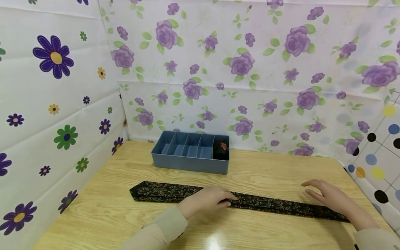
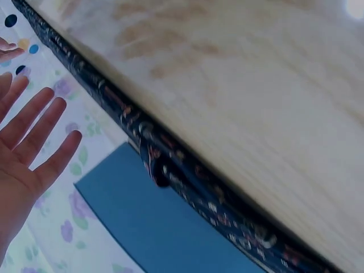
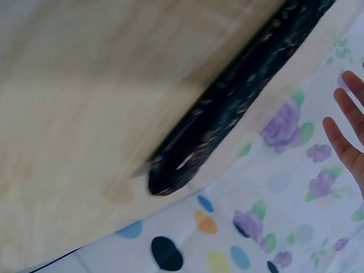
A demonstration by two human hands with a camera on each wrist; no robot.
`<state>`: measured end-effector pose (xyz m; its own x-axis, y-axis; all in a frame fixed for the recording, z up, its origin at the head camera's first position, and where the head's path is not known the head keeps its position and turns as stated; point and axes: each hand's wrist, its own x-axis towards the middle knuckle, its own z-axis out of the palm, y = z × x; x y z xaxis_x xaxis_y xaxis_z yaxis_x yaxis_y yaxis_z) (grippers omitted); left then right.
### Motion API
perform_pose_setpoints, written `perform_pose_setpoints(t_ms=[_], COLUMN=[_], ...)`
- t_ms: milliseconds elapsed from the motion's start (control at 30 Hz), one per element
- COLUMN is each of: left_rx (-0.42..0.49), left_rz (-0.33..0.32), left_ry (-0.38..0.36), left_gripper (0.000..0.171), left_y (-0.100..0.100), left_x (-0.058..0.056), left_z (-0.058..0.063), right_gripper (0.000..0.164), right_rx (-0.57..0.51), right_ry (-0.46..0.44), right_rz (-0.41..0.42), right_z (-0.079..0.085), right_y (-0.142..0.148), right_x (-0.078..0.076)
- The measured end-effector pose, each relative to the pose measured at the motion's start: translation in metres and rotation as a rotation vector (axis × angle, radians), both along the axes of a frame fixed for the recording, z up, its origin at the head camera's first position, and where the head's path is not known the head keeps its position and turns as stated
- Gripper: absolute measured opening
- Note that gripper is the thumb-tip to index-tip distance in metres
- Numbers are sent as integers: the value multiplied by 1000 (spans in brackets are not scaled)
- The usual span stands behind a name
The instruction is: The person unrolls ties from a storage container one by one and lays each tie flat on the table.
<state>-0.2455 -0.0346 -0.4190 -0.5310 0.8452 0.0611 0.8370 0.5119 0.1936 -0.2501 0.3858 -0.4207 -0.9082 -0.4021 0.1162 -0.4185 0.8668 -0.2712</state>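
A dark necktie (image 1: 162, 192) with a small light-coloured pattern lies stretched lengthwise across the table, its wide pointed end at the left. Over its middle hovers or rests my left hand (image 1: 207, 201); whether it touches the cloth I cannot tell. The left wrist view shows the left hand's fingers (image 2: 48, 122) spread and straight. Near the narrow end at the right, my right hand (image 1: 332, 196) is above the tie, fingers extended and holding nothing. In the right wrist view the tie's narrow end (image 3: 176, 170) looks folded or rounded.
A blue divided box (image 1: 190, 164) stands behind the tie. Its rightmost compartment holds a dark folded item (image 1: 220, 147) with an orange leaf mark. Flower-printed sheets (image 1: 200, 114) wall the wooden table (image 1: 265, 166) at the back and left; a dotted sheet (image 1: 375, 152) hangs at the right.
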Motion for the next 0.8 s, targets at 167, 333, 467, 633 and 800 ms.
perform_pose_setpoints(t_ms=[167,333,467,633,800], left_rx=[33,131,214,332,400], left_rz=[73,139,176,263,368], left_ry=[32,16,58,143,196], left_gripper=[27,25,23,20,17], left_y=[-8,-18,-25,-35,-45], left_x=[-1,-4,-8,-19,-29], left_z=[5,7,7,6,9], right_gripper=[27,22,19,22,25], right_rx=[4,48,74,70,83], right_ry=[52,110,162,239,303], right_rz=[26,78,130,174,216], right_z=[6,12,16,22,30], right_y=[-12,-27,-41,-58,-75], right_x=[-2,-8,-14,-23,-32])
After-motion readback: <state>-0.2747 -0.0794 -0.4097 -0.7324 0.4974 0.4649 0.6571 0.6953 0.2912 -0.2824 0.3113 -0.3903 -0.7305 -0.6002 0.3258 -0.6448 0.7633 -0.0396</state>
